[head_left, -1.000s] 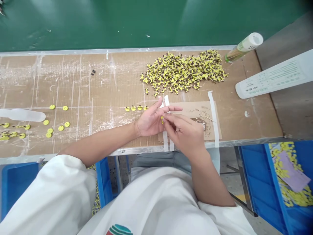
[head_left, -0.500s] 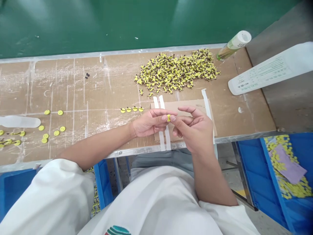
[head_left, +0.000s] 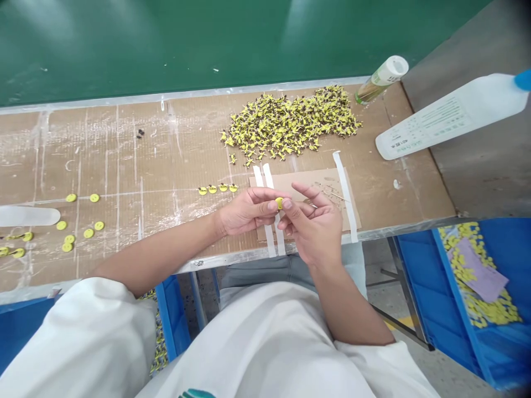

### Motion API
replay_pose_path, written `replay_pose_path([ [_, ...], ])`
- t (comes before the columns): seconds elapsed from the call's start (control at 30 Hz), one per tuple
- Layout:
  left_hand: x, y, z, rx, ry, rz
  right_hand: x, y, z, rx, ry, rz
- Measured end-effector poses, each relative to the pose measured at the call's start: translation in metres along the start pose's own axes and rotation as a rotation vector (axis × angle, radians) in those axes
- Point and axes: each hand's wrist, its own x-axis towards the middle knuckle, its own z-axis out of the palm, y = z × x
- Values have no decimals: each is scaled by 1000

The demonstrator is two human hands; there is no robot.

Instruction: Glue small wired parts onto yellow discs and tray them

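Observation:
Above the taped cardboard piece (head_left: 298, 178), both hands meet at a small yellow disc (head_left: 279, 203) like a smiley button. My left hand (head_left: 244, 213) pinches it between thumb and forefinger from the left. The thumb of my right hand (head_left: 315, 226) presses its right side, and the fingers behind are partly hidden; the right forefinger sticks out. Just left of my hands is a short row of yellow discs (head_left: 212, 189) with small dark-and-white pieces on them. A large pile of tiny yellow-and-black figures (head_left: 290, 124) lies behind. A thin stick (head_left: 339, 196) shows on the cardboard.
Loose yellow discs (head_left: 88, 233) and a translucent strip-like object (head_left: 29, 216) lie on the left. A clear tub of toothpicks (head_left: 379, 80) and a white bottle (head_left: 448, 116) occupy the right. Blue bins (head_left: 460, 309) with yellow pieces stand below the table edge.
The view has shifted slightly. My right hand has turned a little and uncovered more of the disc's face. The thin stick on the cardboard has come into sight.

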Motion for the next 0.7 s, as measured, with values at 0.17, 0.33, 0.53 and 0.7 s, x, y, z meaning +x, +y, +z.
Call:
replay_pose_path([
  [0.17,-1,1,3,-29,32,17,-4,2,7,97,-14,63],
  [0.33,-2,2,2,-8,134,14,-1,-5,2,84,-56,121],
  [0.53,-2,2,-1,69,94,-14,3,-14,-12,-50,-126,170],
  [0.7,0,4,2,-37,123,47,2,-34,-20,-360,-44,-97],
])
